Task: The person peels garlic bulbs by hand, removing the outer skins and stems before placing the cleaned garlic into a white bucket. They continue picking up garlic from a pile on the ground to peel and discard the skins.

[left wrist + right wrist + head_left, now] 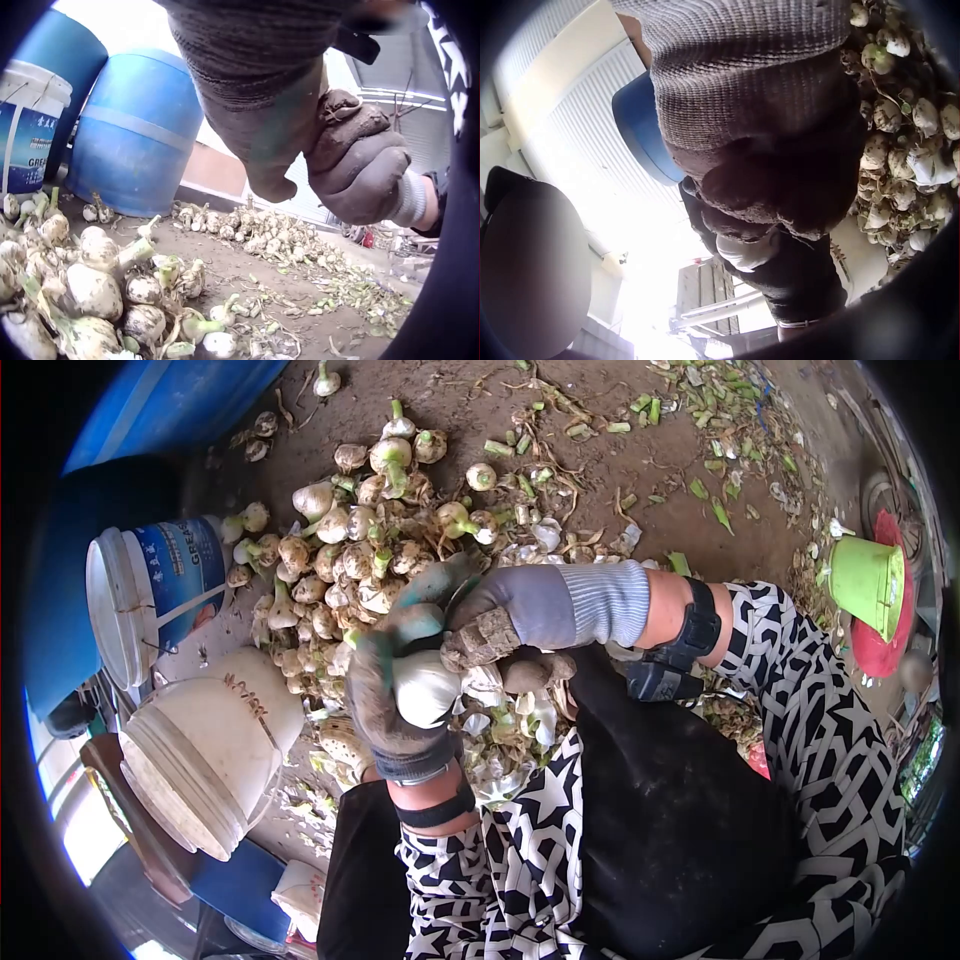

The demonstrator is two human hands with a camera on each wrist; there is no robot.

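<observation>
A white garlic bulb [427, 688] sits in my gloved left hand [375, 695], whose fingers wrap around its far side. My gloved right hand [515, 615] is against the bulb's right side, its muddy fingers curled in at the bulb's edge. From the right wrist, a strip of the white bulb [748, 251] shows under the curled fingers; the fingertips are mostly hidden. In the left wrist view the right hand [360, 161] appears as a bent, dirt-caked glove beside the left hand [262, 135]. Just beyond the hands lies a heap of untrimmed garlic bulbs [340, 550].
A white bucket [210, 750] and a blue-labelled grease bucket [165, 585] stand on the left, near blue barrels [139, 127]. Garlic skins [500, 770] lie below the hands. Cut green stems [710, 450] litter the ground at the far right, with a green bucket [862, 585] beyond.
</observation>
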